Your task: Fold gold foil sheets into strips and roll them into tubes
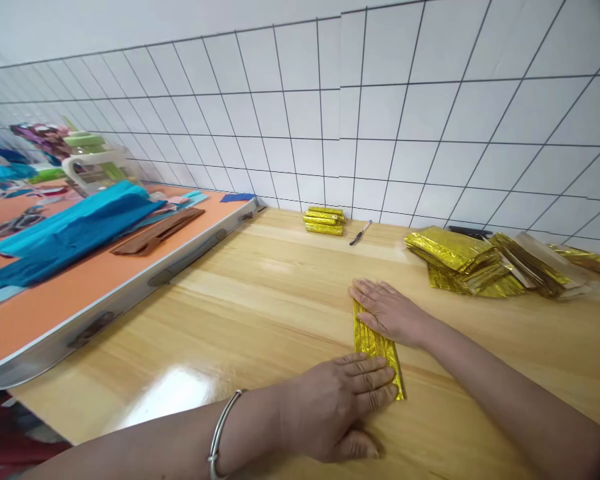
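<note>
A narrow strip of shiny gold material (pixel 375 343), creased lengthwise, lies on the wooden table (pixel 220 293). My left hand (pixel 337 407), with a bangle at the wrist, rests flat over its near end, fingers stretched out and thumb apart. Across the far end lies my right hand (pixel 387 310), palm down with fingers extended. Both hands cover parts of the strip. Farther back stands a small stack of folded gold pieces (pixel 325 220), and a pen (pixel 361 233) lies beside it. A larger pile of gold sheets (pixel 455 253) is at the right.
At the left, an orange surface (pixel 190 233) with a metal edge borders the table. It holds blue fabric (pixel 80 230), brown fabric (pixel 157 233), scissors (pixel 20 220) and a green-lidded bottle (pixel 93 157). A tiled wall (pixel 290 113) stands behind. A dark object (pixel 467 231) lies behind the gold pile.
</note>
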Demonstrator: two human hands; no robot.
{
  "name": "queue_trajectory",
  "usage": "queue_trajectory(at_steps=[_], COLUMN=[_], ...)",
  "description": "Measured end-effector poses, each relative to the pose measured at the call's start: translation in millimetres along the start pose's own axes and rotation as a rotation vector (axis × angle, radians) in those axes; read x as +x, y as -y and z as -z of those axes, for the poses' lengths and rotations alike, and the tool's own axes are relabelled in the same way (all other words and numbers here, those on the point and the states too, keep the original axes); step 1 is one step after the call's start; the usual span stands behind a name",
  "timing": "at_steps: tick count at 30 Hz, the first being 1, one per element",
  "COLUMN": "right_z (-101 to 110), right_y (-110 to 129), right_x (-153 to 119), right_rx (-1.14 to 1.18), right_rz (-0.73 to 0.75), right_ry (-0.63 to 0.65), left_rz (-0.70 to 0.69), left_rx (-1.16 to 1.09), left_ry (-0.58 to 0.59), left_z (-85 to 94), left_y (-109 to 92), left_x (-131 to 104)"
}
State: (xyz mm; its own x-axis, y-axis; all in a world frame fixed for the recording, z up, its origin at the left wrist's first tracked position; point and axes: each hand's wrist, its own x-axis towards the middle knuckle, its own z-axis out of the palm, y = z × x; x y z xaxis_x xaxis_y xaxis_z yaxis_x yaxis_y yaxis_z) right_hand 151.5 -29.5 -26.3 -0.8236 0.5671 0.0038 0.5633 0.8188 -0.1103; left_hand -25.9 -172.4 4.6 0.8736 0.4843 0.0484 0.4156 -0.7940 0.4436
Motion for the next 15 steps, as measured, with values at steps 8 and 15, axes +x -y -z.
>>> queue_trajectory(at_steps=[8, 15], right_z=[-3.5, -2.7], right_y=[35.4, 19.3], right_x=[25.9, 44.5], right_rx=[0.037, 0.037], right_rz=[-0.045, 0.143], right_ry=[-0.066, -0.069], left_rz=[-0.001, -0.032], left_rx=[0.031, 0.089], left_ry=[0.026, 0.011], left_z=[10.7, 3.5], left_y=[0.2, 13.6], left_x=[0.2, 2.5])
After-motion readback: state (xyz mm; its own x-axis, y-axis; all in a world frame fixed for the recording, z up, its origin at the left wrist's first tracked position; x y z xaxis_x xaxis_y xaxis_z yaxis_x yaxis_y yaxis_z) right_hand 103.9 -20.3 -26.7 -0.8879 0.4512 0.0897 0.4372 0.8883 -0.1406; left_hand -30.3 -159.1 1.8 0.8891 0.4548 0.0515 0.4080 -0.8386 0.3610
